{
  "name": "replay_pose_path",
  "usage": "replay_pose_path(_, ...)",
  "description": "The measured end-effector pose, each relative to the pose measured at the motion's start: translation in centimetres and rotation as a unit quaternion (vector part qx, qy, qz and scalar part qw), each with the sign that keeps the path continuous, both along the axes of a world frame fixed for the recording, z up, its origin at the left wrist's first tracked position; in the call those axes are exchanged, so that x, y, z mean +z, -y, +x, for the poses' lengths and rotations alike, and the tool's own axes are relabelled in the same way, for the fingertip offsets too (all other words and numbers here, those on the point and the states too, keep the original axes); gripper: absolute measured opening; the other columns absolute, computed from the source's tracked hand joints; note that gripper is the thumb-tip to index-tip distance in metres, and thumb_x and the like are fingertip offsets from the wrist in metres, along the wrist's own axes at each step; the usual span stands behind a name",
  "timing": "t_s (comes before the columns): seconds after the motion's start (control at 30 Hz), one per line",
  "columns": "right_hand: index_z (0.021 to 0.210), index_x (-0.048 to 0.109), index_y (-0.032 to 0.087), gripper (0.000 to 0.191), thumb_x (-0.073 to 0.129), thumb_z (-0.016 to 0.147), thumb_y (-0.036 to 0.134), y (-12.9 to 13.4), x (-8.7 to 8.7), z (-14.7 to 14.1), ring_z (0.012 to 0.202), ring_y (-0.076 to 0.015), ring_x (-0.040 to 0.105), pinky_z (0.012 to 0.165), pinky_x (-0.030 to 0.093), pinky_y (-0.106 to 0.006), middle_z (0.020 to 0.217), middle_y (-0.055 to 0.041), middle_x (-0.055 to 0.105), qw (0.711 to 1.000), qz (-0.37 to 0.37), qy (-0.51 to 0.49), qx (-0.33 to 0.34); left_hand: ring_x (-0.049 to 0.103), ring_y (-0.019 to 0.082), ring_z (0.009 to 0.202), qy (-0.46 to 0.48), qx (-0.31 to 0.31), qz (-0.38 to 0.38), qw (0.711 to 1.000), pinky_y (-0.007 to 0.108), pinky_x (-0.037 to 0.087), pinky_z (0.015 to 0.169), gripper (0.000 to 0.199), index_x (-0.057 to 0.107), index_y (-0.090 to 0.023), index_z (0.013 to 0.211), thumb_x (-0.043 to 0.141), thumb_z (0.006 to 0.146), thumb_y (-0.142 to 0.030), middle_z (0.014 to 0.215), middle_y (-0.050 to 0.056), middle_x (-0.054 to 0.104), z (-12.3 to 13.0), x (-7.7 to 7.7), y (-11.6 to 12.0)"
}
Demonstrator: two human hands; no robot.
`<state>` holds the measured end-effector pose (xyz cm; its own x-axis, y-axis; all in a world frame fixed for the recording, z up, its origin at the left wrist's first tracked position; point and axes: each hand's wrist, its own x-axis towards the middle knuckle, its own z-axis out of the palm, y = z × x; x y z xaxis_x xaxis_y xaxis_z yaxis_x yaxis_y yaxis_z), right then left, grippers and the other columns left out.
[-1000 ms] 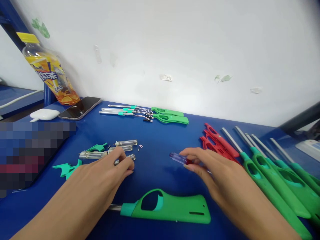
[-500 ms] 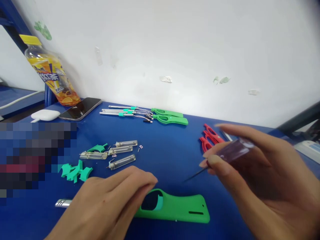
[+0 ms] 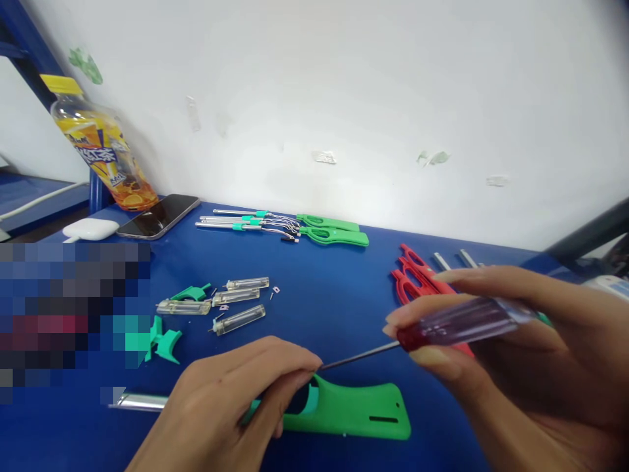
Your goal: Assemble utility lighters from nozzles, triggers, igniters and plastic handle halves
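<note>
A green utility lighter [image 3: 356, 410] lies on the blue table, its metal barrel [image 3: 142, 401] pointing left and a teal trigger showing in the handle loop. My left hand [image 3: 236, 400] is over its middle, hiding part of the body. The left fingers are pinched together; whatever they hold is hidden. A screwdriver [image 3: 452, 326] with a clear purplish handle and red collar is gripped by the fingers of my right hand [image 3: 535, 373]. Its shaft slants down to the left, with the tip at my left fingertips; I cannot tell if they touch.
Clear fuel tanks [image 3: 240, 319] and teal plastic pieces [image 3: 164, 341] lie at left, with tiny metal parts [image 3: 276, 290] nearby. Behind are metal barrels with wires [image 3: 230, 225] and green handle shells [image 3: 339, 236]. Red shells [image 3: 410, 278] lie right. A phone [image 3: 160, 216] and drink bottle [image 3: 105, 151] stand back left.
The screwdriver has swung flatter and its tip has come left to my left fingertips. My left hand has shifted slightly right, baring more of the barrel.
</note>
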<state>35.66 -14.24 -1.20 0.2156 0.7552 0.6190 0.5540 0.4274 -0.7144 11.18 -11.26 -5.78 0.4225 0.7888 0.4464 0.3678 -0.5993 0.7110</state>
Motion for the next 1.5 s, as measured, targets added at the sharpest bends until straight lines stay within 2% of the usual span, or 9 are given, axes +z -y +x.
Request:
replay_pose_path(0.23,0.127,0.077,0.047,0.031,0.093,0.101,0.042,-0.1,-0.1,0.2,0.079,-0.0210,0.088,0.079,0.078,-0.028,0.093,0.0065,0.085,1.000,-0.001,0.006,-0.003,0.067,0.002,0.049,0.023,-0.014,0.005,1.000,0.004,0.051,0.055,0.033,0.078,-0.040,0.120,0.063,0.110,-0.012,0.087,-0.016,0.082,0.2,-0.4,-0.2)
replay_pose_path(0.47,0.131,0.078,0.037,0.043,0.098,0.095,0.025,-0.8,-0.2,1.3,0.076,-0.0178,0.090,0.077,0.076,-0.018,0.094,0.0090,0.088,0.994,0.059,0.020,0.090,0.070,0.004,0.049,0.000,-0.001,0.033,0.999,0.006,0.055,0.053,0.022,0.082,-0.030,0.113,0.068,0.110,-0.013,0.089,-0.011,0.086,0.6,0.7,0.1)
replay_pose_path(0.63,0.129,0.078,0.038,0.037,0.097,0.098,0.033,-0.6,-0.1,1.0,0.078,-0.0153,0.089,0.079,0.074,-0.015,0.094,0.0104,0.088,0.996,0.044,0.020,0.071,0.071,0.005,0.048,-0.009,0.010,0.069,0.997,0.008,0.056,0.050,0.020,0.083,-0.028,0.111,0.066,0.115,-0.018,0.093,-0.008,0.090,0.8,1.0,0.0)
replay_pose_path(0.73,0.126,0.077,0.039,0.035,0.098,0.097,0.037,-0.5,-0.1,0.7,0.077,-0.0154,0.089,0.077,0.073,-0.015,0.093,0.0100,0.087,0.998,0.041,0.009,0.053,0.069,0.004,0.047,-0.012,0.011,0.075,0.997,0.006,0.056,0.051,0.018,0.081,-0.029,0.112,0.066,0.116,-0.019,0.094,-0.010,0.089,0.8,0.6,0.0)
replay_pose_path(0.93,0.118,0.075,0.036,0.037,0.102,0.093,0.030,-0.7,0.0,0.6,0.077,-0.0191,0.090,0.070,0.075,-0.018,0.093,0.0077,0.086,0.994,0.031,-0.018,0.107,0.063,-0.001,0.039,-0.007,0.028,0.065,0.997,0.004,0.052,0.046,0.019,0.076,-0.037,0.127,0.067,0.117,-0.023,0.106,-0.015,0.090,0.7,-0.3,0.4)
replay_pose_path(1.07,0.127,0.077,0.038,0.045,0.103,0.091,0.026,-0.9,-0.1,0.3,0.076,-0.0184,0.089,0.068,0.074,-0.018,0.092,0.0092,0.087,0.994,0.035,-0.042,0.098,0.065,0.000,0.039,-0.017,0.034,0.050,0.998,0.005,0.054,0.045,0.025,0.074,-0.040,0.134,0.068,0.116,-0.023,0.117,-0.015,0.091,0.5,-0.4,0.6)
replay_pose_path(1.17,0.133,0.079,0.041,0.050,0.100,0.092,0.021,-0.9,-0.1,0.2,0.080,-0.0167,0.089,0.072,0.073,-0.018,0.095,0.0108,0.088,0.994,0.037,-0.042,0.098,0.073,0.003,0.047,-0.016,0.046,0.060,0.997,0.006,0.055,0.046,0.029,0.073,-0.042,0.137,0.067,0.115,-0.025,0.113,-0.016,0.091,0.5,-0.7,0.6)
replay_pose_path(1.33,0.136,0.083,0.042,0.031,0.086,0.108,0.029,-0.2,0.7,0.2,0.083,-0.0179,0.087,0.073,0.072,-0.025,0.104,0.0064,0.092,0.996,0.018,0.018,0.083,0.080,0.006,0.060,-0.022,0.056,0.099,0.993,0.006,0.058,0.050,0.036,0.074,-0.045,0.139,0.071,0.111,-0.024,0.105,-0.017,0.090,0.8,-1.2,0.5)
replay_pose_path(1.5,0.114,0.090,0.045,0.011,0.086,0.108,0.037,0.9,2.3,0.8,0.061,-0.0150,0.071,0.061,0.068,-0.029,0.103,0.0073,0.090,1.000,0.024,0.012,0.002,0.081,0.007,0.059,-0.024,0.054,0.090,0.994,0.007,0.057,0.049,0.044,0.072,-0.045,0.142,0.073,0.106,-0.020,0.099,-0.016,0.090,2.8,-0.2,0.9)
